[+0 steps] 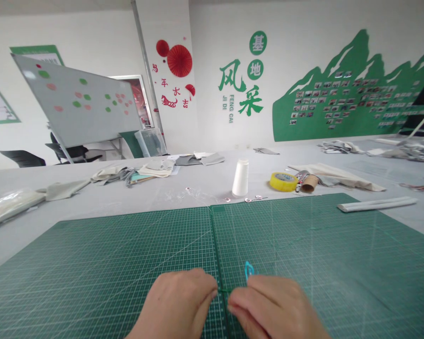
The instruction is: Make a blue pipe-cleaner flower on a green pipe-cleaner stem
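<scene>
Low in the head view, my left hand (pixel 182 301) is closed in a pinch, knuckles up. My right hand (pixel 277 303) faces it a short way off, thumb and fingertips also pinched together. A thin green strand (pixel 226 290) spans the small gap between the fingertips, its ends hidden in the two pinches. Just beyond my right hand a small bright blue loop-shaped piece (pixel 248 269) shows; whether it is held or lies on the mat I cannot tell. Beneath both hands are two green gridded cutting mats (pixel 127 249), their seam running between the hands.
Behind the mats stands a white thread cone (pixel 240 178), with a yellow tape roll (pixel 283 181) and a cardboard tube (pixel 308 183) to its right. A rolled pale cloth strip (pixel 378 204) rests on the right mat. Grey and beige fabric pieces (pixel 157 167) line the table's far side.
</scene>
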The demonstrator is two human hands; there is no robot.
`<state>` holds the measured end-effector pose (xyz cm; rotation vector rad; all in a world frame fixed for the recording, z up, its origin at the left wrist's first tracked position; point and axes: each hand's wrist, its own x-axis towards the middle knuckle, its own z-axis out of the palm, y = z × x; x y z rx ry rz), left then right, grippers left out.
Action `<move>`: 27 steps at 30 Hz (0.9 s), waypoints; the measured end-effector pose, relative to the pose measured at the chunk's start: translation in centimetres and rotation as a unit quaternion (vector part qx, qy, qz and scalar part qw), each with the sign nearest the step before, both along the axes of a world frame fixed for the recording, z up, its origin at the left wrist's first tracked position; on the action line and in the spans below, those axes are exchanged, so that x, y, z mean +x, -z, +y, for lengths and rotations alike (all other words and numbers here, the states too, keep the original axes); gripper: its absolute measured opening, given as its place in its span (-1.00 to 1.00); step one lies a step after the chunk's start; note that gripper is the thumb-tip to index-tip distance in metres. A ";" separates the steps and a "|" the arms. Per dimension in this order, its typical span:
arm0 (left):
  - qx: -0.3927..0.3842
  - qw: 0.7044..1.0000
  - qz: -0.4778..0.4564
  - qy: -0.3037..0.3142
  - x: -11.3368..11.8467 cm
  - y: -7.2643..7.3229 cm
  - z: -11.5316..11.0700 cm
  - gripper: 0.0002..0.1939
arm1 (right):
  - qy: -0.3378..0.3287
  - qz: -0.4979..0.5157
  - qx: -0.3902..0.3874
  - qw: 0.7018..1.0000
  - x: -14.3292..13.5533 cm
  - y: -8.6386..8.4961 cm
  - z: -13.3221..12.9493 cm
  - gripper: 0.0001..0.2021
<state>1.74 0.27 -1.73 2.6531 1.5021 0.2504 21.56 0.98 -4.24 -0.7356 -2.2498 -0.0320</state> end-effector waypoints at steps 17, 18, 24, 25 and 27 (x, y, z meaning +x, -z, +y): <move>-0.150 0.932 -0.305 -0.129 -0.5 -0.6 0.9 -0.73 | 0.002 -0.032 -0.034 0.999 -0.9 1.8 0.2 -0.67; -0.158 0.927 -0.313 -0.131 -0.5 -0.7 1.0 -0.74 | 0.001 -0.032 -0.047 0.998 -0.9 1.8 0.2 -0.68; -0.184 0.912 -0.343 -0.129 -0.3 -0.6 1.2 -0.77 | -0.012 -0.015 -0.136 0.990 -0.9 1.7 0.4 -0.70; -0.188 0.910 -0.346 -0.129 -0.3 -0.6 1.2 -0.77 | -0.013 -0.010 -0.147 0.989 -0.9 1.7 0.5 -0.72; -0.200 0.906 -0.350 -0.131 -0.3 -0.6 1.2 -0.77 | -0.012 -0.002 -0.169 0.986 -0.9 1.7 0.7 -0.75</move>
